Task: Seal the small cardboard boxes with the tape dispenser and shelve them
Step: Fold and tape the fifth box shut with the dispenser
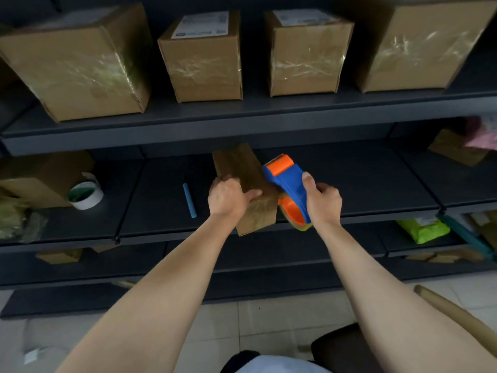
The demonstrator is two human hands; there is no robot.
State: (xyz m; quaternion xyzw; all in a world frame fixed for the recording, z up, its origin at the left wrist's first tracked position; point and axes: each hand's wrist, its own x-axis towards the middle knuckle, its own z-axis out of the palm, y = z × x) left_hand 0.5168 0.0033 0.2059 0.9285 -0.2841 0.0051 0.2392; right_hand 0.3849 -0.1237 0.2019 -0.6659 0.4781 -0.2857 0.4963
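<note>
Stick [189, 200], tape roll [86, 195] left of box [238, 164]

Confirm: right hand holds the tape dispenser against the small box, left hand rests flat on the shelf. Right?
Not quite: in the head view the left hand grips the small box, rather than resting on the shelf. The right hand does hold the tape dispenser against it.

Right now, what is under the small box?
The small box sits on the dark shelf, near end past its front edge. The left hand grips it; the right hand holds the tape dispenser against its side. Its underside is hidden.
</note>
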